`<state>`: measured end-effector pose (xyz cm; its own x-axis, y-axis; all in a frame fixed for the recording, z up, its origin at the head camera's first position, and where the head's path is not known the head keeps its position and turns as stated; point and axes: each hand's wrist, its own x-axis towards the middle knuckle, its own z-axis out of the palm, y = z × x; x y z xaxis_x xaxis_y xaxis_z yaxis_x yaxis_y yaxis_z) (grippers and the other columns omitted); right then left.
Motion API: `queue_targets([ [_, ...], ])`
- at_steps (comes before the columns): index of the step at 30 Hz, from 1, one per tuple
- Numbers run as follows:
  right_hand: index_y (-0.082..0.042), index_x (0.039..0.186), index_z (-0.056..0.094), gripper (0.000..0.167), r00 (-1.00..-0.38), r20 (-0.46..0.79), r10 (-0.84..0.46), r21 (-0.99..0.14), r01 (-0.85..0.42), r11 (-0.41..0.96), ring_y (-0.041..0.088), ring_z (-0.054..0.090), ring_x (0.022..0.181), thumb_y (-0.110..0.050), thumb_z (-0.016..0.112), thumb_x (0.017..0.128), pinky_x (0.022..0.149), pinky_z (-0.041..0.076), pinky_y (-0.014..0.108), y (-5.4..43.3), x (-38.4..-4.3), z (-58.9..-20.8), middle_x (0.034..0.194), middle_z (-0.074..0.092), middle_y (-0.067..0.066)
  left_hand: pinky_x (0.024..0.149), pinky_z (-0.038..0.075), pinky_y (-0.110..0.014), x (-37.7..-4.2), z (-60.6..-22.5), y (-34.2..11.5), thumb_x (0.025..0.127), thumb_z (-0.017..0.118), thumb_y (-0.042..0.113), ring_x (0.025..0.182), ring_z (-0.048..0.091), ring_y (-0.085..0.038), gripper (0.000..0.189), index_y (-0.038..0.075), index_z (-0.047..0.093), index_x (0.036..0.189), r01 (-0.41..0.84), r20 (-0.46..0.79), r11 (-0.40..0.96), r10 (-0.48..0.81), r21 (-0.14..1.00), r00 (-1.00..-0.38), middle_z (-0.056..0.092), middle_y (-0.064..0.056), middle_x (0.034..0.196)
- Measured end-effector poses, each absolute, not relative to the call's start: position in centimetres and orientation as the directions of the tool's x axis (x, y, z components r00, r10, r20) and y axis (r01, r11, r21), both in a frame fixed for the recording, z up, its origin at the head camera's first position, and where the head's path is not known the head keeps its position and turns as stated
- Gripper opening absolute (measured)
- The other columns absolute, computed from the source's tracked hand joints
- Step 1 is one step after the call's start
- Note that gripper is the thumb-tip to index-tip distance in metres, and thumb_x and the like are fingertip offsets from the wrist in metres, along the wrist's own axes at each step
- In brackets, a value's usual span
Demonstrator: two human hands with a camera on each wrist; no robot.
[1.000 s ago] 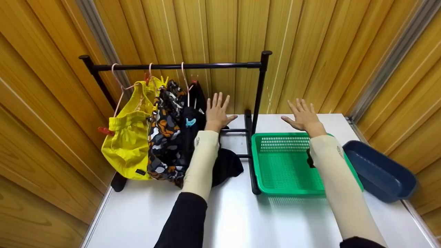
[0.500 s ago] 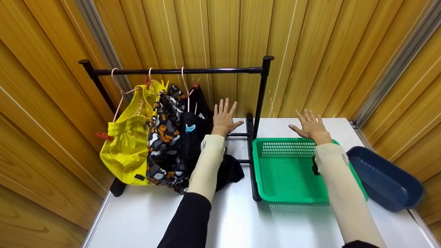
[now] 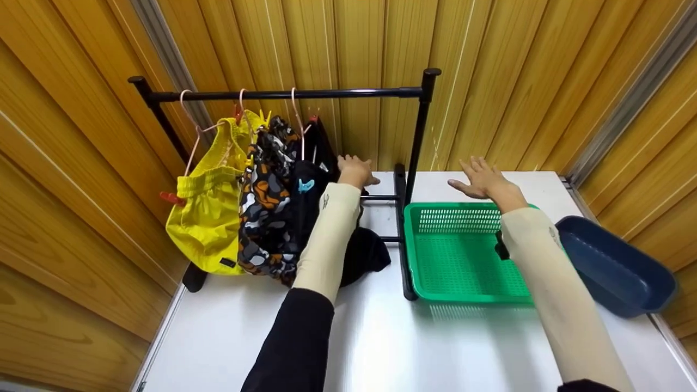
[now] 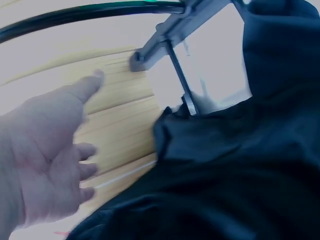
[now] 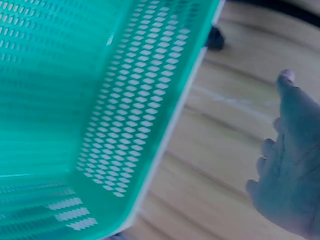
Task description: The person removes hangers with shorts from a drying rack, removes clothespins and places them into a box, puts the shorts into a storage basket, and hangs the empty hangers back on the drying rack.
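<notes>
My left hand hovers beside the black garment on the rack, fingers stretched forward and thumb out to the right. In the left wrist view the palm holds nothing, and dark cloth fills the lower right. My right hand is held above the back of the green basket, fingers spread and free of any object. The right wrist view has that hand apart from the basket's perforated wall. Yellow shorts and camouflage-patterned shorts hang left of my left hand.
The black rack's bar carries several pink hangers. Clips in red and light blue grip the clothes. Right of the basket lies a dark blue tub. Wood-look walls enclose the white table.
My left hand's fingers, earlier spread upward, have tipped forward and down. The right hand has tilted a little too. The head view has shifted slightly; clothes and basket stay in place.
</notes>
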<state>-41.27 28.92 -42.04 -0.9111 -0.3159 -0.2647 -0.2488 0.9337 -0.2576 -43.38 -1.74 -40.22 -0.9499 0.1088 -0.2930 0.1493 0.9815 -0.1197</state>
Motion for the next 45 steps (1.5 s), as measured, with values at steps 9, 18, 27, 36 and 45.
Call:
queue_targets([
  [9, 0.002, 0.159, 0.026, 0.074, -0.794, -0.529, -0.299, -0.110, -0.285, 0.952, 0.054, 0.017, 0.152, -0.051, 0.034, 0.108, 0.120, 0.018, 0.071, 22.5, -40.2, -38.0, 0.163, 0.020, 0.034, 0.113, 0.043, -0.051, -42.3, -32.3, -4.3, 0.099, 0.059, 0.042, 0.137, 0.054, -0.035, 0.055, 0.004, 0.060, 0.138, 0.302, -0.244, 0.952, 0.282, -0.048, -0.928, 0.054, -0.018, 0.150],
  [18, -0.003, 0.155, 0.040, 0.066, -0.679, -0.595, -0.430, -0.141, -0.438, 0.888, 0.046, 0.027, 0.152, -0.048, 0.041, 0.107, 0.122, 0.026, 0.061, 17.9, -39.9, -37.6, 0.162, 0.032, 0.027, 0.076, 0.056, -0.048, -42.7, -25.0, -8.7, 0.106, 0.044, 0.028, 0.078, 0.061, -0.029, 0.035, 0.006, 0.067, 0.092, 0.398, 0.425, 0.917, 0.366, -0.015, -0.828, 0.068, -0.012, 0.086],
  [27, -0.001, 0.146, 0.053, 0.051, -0.609, -0.374, -0.699, -0.296, -0.636, 0.712, 0.038, 0.054, 0.137, -0.035, 0.047, 0.107, 0.116, 0.041, 0.052, 13.0, -38.6, -36.5, 0.146, 0.058, 0.023, 0.106, 0.047, -0.047, -45.2, -25.9, -15.4, 0.111, 0.034, 0.035, 0.126, 0.060, -0.035, 0.046, 0.003, 0.059, 0.132, 0.113, 0.550, 0.992, 0.067, 0.050, -0.833, 0.065, -0.018, 0.135],
  [36, -0.002, 0.138, 0.062, 0.043, -0.576, -0.047, -0.816, -0.467, -0.710, 0.528, 0.032, 0.064, 0.125, -0.031, 0.052, 0.107, 0.109, 0.049, 0.045, 7.7, -36.6, -37.6, 0.138, 0.065, 0.016, 0.094, 0.045, -0.054, -45.7, -30.4, -18.9, 0.110, 0.028, 0.037, 0.104, 0.068, -0.042, 0.060, -0.002, 0.074, 0.105, 0.084, 0.616, 0.990, -0.002, 0.111, -0.788, 0.075, -0.023, 0.106],
  [45, -0.011, 0.164, 0.019, 0.073, -0.707, -0.040, -0.706, -0.830, -0.370, 0.418, 0.029, 0.031, 0.153, -0.042, 0.051, 0.105, 0.125, 0.029, 0.045, 2.2, -36.2, -39.3, 0.162, 0.036, 0.014, 0.085, 0.049, -0.053, -46.4, -31.5, -18.9, 0.107, 0.033, 0.030, 0.082, 0.068, -0.044, 0.060, -0.005, 0.070, 0.076, 0.133, 0.751, 0.981, -0.020, 0.142, -0.659, 0.074, -0.025, 0.081],
])
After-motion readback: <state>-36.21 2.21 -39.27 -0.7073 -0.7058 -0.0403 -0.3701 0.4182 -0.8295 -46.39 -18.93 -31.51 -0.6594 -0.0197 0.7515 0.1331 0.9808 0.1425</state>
